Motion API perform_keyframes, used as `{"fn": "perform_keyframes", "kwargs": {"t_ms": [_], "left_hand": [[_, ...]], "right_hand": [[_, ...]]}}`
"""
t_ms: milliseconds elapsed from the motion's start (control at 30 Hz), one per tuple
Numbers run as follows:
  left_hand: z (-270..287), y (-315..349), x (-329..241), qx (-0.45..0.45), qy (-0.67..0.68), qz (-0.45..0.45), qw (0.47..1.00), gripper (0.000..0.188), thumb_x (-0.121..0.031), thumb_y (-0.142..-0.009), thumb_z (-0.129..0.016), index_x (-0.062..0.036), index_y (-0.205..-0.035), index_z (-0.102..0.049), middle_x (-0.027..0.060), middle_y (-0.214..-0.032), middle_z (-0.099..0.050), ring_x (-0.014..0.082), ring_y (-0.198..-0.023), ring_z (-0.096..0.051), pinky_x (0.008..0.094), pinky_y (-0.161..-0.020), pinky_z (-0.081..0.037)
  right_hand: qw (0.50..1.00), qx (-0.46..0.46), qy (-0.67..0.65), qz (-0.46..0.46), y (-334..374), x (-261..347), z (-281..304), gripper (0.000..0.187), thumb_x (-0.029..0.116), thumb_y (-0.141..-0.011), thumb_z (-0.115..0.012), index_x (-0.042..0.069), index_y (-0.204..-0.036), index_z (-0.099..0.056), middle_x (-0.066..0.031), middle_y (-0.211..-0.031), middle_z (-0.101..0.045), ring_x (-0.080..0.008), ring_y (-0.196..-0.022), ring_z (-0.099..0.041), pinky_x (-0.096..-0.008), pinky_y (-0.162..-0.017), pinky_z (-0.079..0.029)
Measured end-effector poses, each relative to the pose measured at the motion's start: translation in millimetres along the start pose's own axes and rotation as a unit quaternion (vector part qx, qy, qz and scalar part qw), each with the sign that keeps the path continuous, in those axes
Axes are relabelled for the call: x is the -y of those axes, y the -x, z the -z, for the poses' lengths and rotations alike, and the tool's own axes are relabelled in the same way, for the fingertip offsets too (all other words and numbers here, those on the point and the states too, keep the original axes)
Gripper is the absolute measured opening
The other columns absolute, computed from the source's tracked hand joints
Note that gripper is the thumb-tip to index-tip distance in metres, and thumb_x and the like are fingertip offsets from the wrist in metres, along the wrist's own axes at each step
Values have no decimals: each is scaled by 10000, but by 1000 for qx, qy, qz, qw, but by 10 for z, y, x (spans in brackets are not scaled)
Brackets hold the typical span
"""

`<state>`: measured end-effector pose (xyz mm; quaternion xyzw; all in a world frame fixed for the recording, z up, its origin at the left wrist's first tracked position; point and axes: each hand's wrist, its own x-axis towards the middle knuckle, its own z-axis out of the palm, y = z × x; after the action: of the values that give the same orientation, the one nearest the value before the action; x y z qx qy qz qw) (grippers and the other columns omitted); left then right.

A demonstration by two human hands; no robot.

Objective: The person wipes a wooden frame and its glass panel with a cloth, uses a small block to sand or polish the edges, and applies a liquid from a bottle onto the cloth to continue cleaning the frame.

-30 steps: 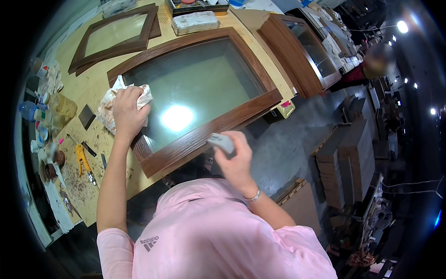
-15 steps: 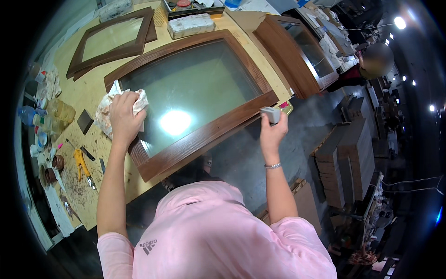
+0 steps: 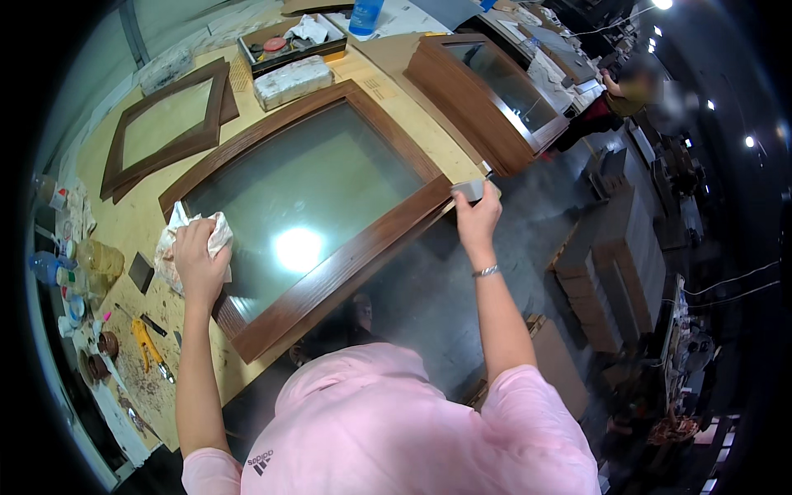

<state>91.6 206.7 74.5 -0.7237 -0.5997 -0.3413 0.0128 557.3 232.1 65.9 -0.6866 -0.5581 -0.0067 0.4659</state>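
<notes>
A brown wooden cabinet door point(image 3: 346, 270) with a glass pane point(image 3: 313, 177) lies on the workbench in front of me. My left hand point(image 3: 202, 260) is closed around a crumpled, stained white cloth point(image 3: 167, 257) at the door's left edge. At the right-hand near corner, my right hand point(image 3: 478, 221) grips a small grey block point(image 3: 468, 191), possibly a sanding block. The block is close beside the wood; whether it touches cannot be made out.
Two stacked frames point(image 3: 115, 169) lie at the far left, near a white-wrapped block point(image 3: 293, 82) and an open box point(image 3: 293, 41). Bottles point(image 3: 99, 262), a yellow-handled cutter point(image 3: 147, 345) and a dark square block point(image 3: 141, 272) sit left. Stacked doors point(image 3: 462, 91) stand right; a person point(image 3: 627, 95) is beyond.
The view has shifted, so the door appears lower and further left. My right hand has brought the grey block up closer to the door's corner. My left hand keeps its hold on the cloth.
</notes>
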Motion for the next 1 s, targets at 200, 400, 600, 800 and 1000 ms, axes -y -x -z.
{"fn": "perform_keyframes", "kwargs": {"t_ms": [200, 400, 600, 800, 1000], "left_hand": [[-223, -34, 27, 23, -17, -30, 999, 400, -122, -721, -648, -44, -1114, -652, 113, -1056, -643, 339, -1023, -549, 438, -914, -427], [-51, 171, 379, 11, 56, 25, 998, 412, -83, -715, -651, 5, -1117, -626, 153, -1064, -610, 345, -1031, -540, 428, -955, -416], [389, 409, -1151, 193, 122, -48, 972, 330, -82, -748, -646, 21, -1059, -605, 166, -1164, -596, 391, -1098, -527, 527, -996, -391], [-290, 636, -1893, 110, -6, -36, 993, 374, -44, -738, -689, 39, -1094, -610, 230, -1360, -572, 509, -1199, -523, 609, -1093, -359], [-1324, -36, -2836, 128, -19, -79, 988, 461, -55, -668, -723, 16, -1116, -643, 202, -1350, -595, 444, -1191, -574, 558, -1057, -432]], "right_hand": [[997, -65, -13, -24, -231, -237, 285, 271, 94, -805, -764, -13, -1000, -609, -123, -862, -630, -247, -796, -621, -383, -760, -515], [983, -13, -170, -66, -288, 78, 108, 378, 109, -766, -817, -24, -1078, -651, -163, -980, -694, -279, -883, -686, -365, -801, -540], [957, 165, -229, -60, -754, 221, -107, 281, 95, -801, -772, 16, -1016, -610, -67, -935, -686, -155, -878, -648, -314, -790, -532], [874, 329, -334, 127, -1358, 518, -1201, 344, 187, -808, -763, 38, -1056, -578, -201, -906, -709, -338, -858, -702, -406, -777, -543], [839, 400, -352, 109, -1306, 306, -1541, 365, 260, -814, -786, 40, -1024, -584, -229, -859, -704, -375, -853, -704, -420, -746, -541]]}}
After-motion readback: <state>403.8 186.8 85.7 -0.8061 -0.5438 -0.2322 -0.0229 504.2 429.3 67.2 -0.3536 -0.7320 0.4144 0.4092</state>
